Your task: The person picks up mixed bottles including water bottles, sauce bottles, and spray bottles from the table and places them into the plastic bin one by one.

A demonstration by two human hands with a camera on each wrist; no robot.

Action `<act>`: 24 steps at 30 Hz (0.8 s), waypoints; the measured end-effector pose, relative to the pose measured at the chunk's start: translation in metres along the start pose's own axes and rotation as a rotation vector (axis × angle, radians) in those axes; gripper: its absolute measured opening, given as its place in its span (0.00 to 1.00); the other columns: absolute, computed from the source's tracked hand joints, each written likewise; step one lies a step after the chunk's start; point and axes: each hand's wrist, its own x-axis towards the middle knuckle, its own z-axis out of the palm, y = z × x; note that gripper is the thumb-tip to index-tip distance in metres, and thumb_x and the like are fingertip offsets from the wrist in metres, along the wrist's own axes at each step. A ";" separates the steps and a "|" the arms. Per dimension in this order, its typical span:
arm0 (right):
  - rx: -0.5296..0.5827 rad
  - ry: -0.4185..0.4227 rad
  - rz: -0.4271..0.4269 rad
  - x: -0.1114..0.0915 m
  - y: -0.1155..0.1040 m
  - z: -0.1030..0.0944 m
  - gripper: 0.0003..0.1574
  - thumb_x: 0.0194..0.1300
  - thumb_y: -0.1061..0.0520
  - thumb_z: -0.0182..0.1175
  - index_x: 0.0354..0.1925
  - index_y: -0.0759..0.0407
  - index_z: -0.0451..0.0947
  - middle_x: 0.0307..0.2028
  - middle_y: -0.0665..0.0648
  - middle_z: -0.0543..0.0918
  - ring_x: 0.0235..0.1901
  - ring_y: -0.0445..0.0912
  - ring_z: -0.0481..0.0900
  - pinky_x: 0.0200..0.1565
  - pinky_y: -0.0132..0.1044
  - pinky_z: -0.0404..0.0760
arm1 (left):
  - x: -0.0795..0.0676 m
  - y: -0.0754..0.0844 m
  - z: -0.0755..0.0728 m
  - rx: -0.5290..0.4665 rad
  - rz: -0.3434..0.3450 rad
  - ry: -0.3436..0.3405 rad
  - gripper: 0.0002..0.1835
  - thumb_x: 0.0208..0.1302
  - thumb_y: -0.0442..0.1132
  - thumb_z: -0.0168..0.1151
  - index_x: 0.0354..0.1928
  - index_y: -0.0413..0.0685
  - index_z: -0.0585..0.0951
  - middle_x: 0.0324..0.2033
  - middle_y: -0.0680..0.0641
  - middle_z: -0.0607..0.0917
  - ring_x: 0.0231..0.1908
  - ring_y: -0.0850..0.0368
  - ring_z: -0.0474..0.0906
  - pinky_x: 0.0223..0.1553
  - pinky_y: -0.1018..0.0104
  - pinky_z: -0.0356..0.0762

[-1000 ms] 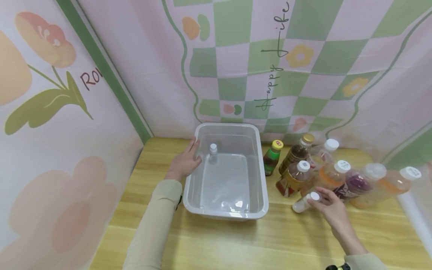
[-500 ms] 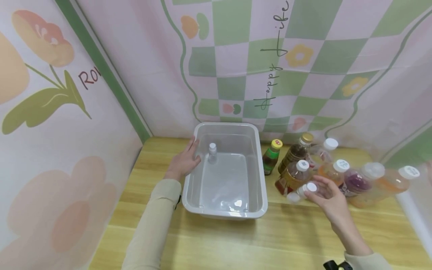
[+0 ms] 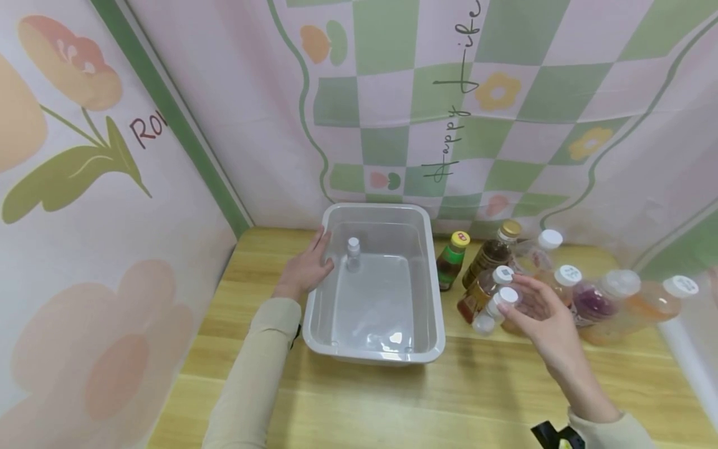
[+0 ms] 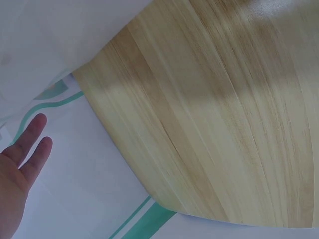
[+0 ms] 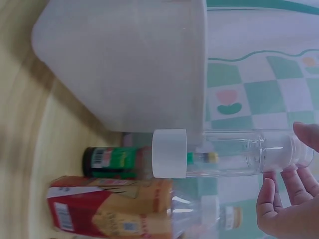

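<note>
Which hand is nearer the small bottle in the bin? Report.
Left. The left hand is at the left rim of the bin, near the small bottle; the right hand is beyond the opposite rim, holding another bottle.

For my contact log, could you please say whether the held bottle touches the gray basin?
Apart: the head view shows tabletop between the held bottle and the gray basin.

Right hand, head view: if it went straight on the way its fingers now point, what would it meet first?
Likely the white-capped brown bottle, just beyond the small clear bottle that the right hand holds. Depth is unclear, so it might pass above.
</note>
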 end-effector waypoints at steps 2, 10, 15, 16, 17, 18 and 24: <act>0.005 0.004 -0.014 0.001 -0.005 0.001 0.35 0.59 0.65 0.63 0.63 0.47 0.67 0.43 0.23 0.75 0.41 0.22 0.74 0.43 0.12 0.72 | 0.000 0.000 0.000 -0.003 0.000 -0.001 0.37 0.69 0.54 0.39 0.76 0.57 0.43 0.77 0.57 0.37 0.19 0.54 0.69 0.18 0.66 0.70; 0.108 0.001 -0.066 0.008 -0.027 0.001 0.37 0.58 0.68 0.63 0.61 0.43 0.68 0.46 0.27 0.78 0.41 0.26 0.76 0.44 0.12 0.72 | -0.002 -0.001 -0.001 -0.005 -0.002 -0.005 0.37 0.69 0.54 0.39 0.76 0.57 0.43 0.76 0.57 0.37 0.19 0.53 0.69 0.18 0.65 0.69; 0.260 0.000 -0.097 0.013 -0.042 -0.002 0.37 0.57 0.70 0.62 0.62 0.48 0.69 0.48 0.33 0.80 0.43 0.29 0.76 0.45 0.14 0.73 | -0.002 0.000 -0.001 0.007 -0.005 -0.005 0.37 0.69 0.55 0.38 0.76 0.58 0.42 0.76 0.58 0.37 0.21 0.53 0.71 0.19 0.66 0.69; 0.296 0.001 -0.100 0.014 -0.045 -0.003 0.36 0.57 0.70 0.62 0.62 0.49 0.69 0.48 0.35 0.80 0.44 0.30 0.76 0.46 0.14 0.73 | -0.002 0.000 -0.001 0.009 -0.004 -0.006 0.37 0.69 0.55 0.38 0.76 0.58 0.42 0.76 0.58 0.37 0.22 0.52 0.71 0.20 0.66 0.69; 0.317 0.004 -0.104 0.015 -0.048 -0.003 0.37 0.57 0.70 0.62 0.62 0.49 0.69 0.49 0.35 0.81 0.44 0.31 0.76 0.46 0.14 0.73 | -0.001 0.000 0.000 0.010 -0.003 -0.007 0.37 0.69 0.55 0.38 0.76 0.58 0.42 0.76 0.57 0.37 0.22 0.52 0.71 0.20 0.66 0.69; 0.343 0.004 -0.106 0.016 -0.051 -0.003 0.36 0.57 0.71 0.62 0.62 0.50 0.69 0.49 0.37 0.81 0.44 0.31 0.76 0.47 0.14 0.73 | -0.001 0.000 0.000 0.010 -0.002 -0.007 0.37 0.69 0.55 0.38 0.76 0.58 0.42 0.76 0.57 0.37 0.23 0.52 0.71 0.20 0.66 0.69; 0.387 -0.002 -0.127 0.021 -0.069 -0.002 0.35 0.58 0.70 0.62 0.62 0.51 0.68 0.50 0.39 0.81 0.48 0.32 0.75 0.48 0.15 0.72 | 0.000 -0.001 0.000 0.007 -0.003 -0.003 0.37 0.69 0.55 0.38 0.76 0.58 0.42 0.76 0.57 0.37 0.22 0.53 0.71 0.20 0.66 0.69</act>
